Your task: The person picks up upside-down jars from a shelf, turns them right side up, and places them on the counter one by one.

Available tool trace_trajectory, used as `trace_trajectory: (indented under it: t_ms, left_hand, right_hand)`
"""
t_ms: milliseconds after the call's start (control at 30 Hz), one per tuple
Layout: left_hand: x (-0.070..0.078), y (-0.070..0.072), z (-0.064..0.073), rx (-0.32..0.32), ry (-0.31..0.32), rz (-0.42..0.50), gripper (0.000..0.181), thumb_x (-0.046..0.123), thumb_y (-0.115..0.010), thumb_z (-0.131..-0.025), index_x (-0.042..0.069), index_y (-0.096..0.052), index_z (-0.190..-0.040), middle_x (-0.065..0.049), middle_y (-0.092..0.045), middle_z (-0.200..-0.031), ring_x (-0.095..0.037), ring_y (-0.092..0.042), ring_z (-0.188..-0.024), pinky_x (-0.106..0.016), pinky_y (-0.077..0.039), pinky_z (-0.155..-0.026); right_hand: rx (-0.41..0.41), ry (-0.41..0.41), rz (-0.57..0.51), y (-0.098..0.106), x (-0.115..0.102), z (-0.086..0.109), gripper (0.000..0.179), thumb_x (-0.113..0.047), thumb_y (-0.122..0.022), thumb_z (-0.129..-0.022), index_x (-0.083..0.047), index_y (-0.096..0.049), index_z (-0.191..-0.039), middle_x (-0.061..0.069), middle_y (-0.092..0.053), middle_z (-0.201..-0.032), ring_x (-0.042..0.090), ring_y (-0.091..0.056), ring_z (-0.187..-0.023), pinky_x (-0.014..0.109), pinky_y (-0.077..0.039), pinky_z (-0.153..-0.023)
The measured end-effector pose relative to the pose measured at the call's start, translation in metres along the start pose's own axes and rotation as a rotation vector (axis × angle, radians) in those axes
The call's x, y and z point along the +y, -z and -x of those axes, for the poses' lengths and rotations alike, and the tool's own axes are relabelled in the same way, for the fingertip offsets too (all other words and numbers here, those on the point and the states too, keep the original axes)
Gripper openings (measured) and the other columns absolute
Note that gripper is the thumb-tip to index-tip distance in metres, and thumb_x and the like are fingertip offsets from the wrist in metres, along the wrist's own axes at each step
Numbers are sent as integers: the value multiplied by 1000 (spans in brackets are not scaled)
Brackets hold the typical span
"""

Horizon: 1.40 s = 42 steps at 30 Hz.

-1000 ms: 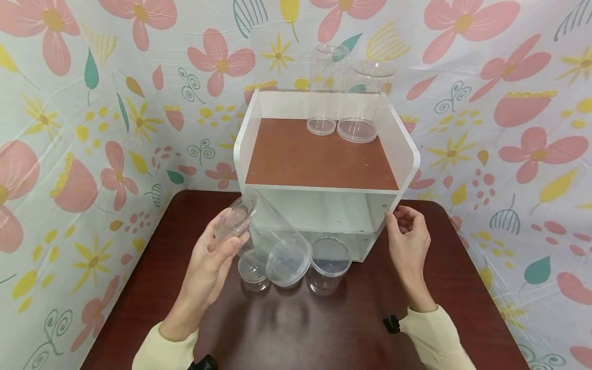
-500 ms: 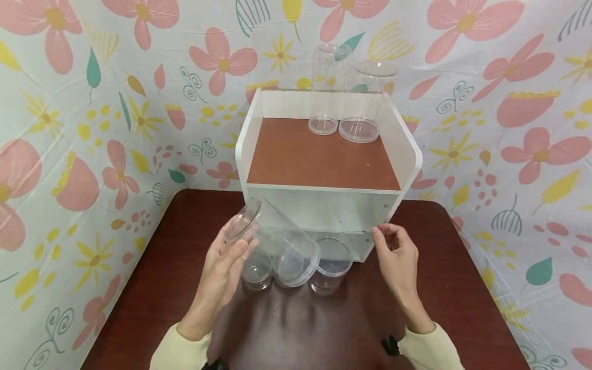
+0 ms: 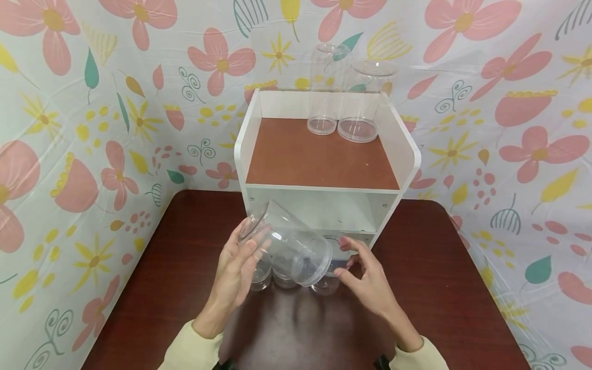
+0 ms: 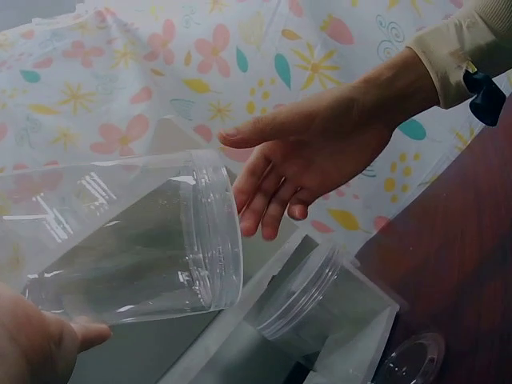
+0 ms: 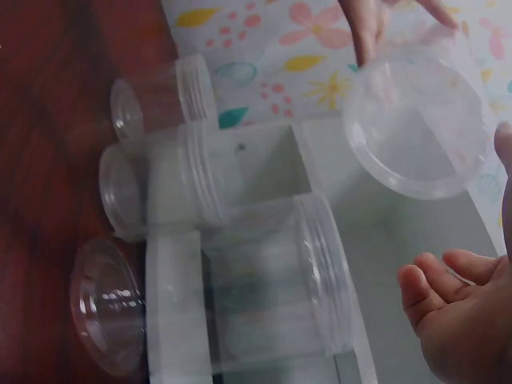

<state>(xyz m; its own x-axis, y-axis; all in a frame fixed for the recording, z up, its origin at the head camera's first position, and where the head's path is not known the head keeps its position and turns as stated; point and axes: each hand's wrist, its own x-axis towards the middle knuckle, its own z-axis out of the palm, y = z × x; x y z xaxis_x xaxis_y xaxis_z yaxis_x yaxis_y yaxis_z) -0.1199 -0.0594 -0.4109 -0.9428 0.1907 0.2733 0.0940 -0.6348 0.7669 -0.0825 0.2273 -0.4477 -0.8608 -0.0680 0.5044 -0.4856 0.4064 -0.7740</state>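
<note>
My left hand (image 3: 233, 272) grips a large clear plastic jar (image 3: 291, 241) by its lower end, tilted in the air with its ribbed, translucent end (image 5: 420, 128) facing down to the right. Close to that end is my right hand (image 3: 370, 280), thumb and fingers spread apart with nothing between them. In the left wrist view, the right fingertips (image 4: 254, 220) appear right at the jar's rim. Behind and below stand three shorter clear jars, a left one (image 3: 260, 281), a middle one (image 3: 283, 281) and a wider right one (image 3: 326, 285), partly hidden by the held jar.
A white shelf unit (image 3: 411, 149) with a brown top board (image 3: 300, 159) stands at the back of the dark table (image 3: 439, 267). On its top right are a narrow tall jar (image 3: 322, 126) and a wider one (image 3: 358, 131). Flowered cloth (image 3: 162, 139) hangs behind.
My right hand has left the shelf's right side and come leftward to the held jar's end. The left hand has carried the jar a little to the right.
</note>
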Motion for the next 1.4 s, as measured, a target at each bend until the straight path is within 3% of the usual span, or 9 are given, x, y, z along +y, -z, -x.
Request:
trace_trajectory:
  t_ms: [267, 433, 533, 700, 833, 933, 1067, 1200, 1400]
  left_hand:
    - [-5, -9, -1, -17, -27, 46, 64, 7, -56, -102, -10, -21, -153, -16, -45, -147, -30, -52, -138, -43, -42, -113]
    - [-8, -11, 0, -23, -46, 84, 60, 11, -59, -102, -7, -27, -150, -17, -46, -146, -28, -54, -134, -41, -43, -112]
    - [-10, -11, 0, -48, -70, 110, 47, 11, -57, -103, 0, -38, -145, -18, -48, -147, -27, -56, -131, -42, -44, -112]
    - [-14, -11, 0, -133, -107, 166, 36, 7, -50, -106, 9, -50, -143, -17, -51, -148, -32, -53, -136, -45, -41, -114]
    - [-18, -11, 1, -164, -118, 196, 36, 7, -49, -107, 10, -49, -143, -16, -51, -148, -33, -52, -137, -46, -41, -114]
    - [-19, -12, 2, -147, -104, 191, 38, 9, -50, -108, 8, -43, -145, -16, -50, -148, -32, -52, -137, -45, -42, -113]
    - [-18, -12, 4, -99, -47, 118, 45, 13, -50, -107, 3, -35, -148, -18, -47, -149, -31, -51, -138, -42, -41, -114]
    - [-14, -8, 3, -65, 29, -40, 59, 15, -50, -105, -8, -27, -154, -25, -40, -154, -31, -48, -141, -38, -37, -116]
    - [-9, 0, 3, -47, 112, -240, 71, 16, -49, -100, -11, -20, -158, -30, -25, -163, -45, -32, -148, -38, -28, -121]
  right_hand:
    - [-69, -58, 8, -10, -1, 6, 90, -17, -92, -74, -12, -49, -153, 2, -59, -123, 25, -58, -86, 28, -46, -72]
    - [-142, -61, -49, -13, -2, 6, 99, -42, -92, -75, -20, -42, -158, 1, -61, -135, 19, -62, -103, 30, -49, -89]
    - [-174, -55, -104, -15, -3, 5, 101, -44, -91, -76, -23, -39, -159, 2, -60, -141, 19, -61, -116, 27, -45, -100]
    - [-191, -61, -161, -18, -5, 3, 98, -45, -92, -76, -23, -41, -157, 1, -60, -143, 22, -59, -125, 27, -41, -107]
    - [-198, -60, -192, -21, -7, 3, 99, -49, -91, -76, -23, -40, -157, 1, -56, -147, 23, -57, -129, 26, -40, -109]
    - [-195, -61, -229, -22, -9, 3, 99, -48, -91, -77, -23, -39, -158, 2, -54, -149, 24, -56, -130, 27, -41, -108]
    - [-178, -77, -268, -24, -10, 3, 94, -26, -93, -78, -19, -41, -156, 5, -54, -148, 23, -56, -129, 27, -43, -106]
    - [-146, -82, -324, -25, -9, 4, 92, 4, -84, -74, -10, -40, -154, 14, -54, -146, 22, -58, -127, 28, -47, -103]
    - [-112, -71, -432, -26, -4, 5, 91, 12, -77, -75, 1, -34, -154, 28, -49, -144, 26, -57, -128, 28, -48, -104]
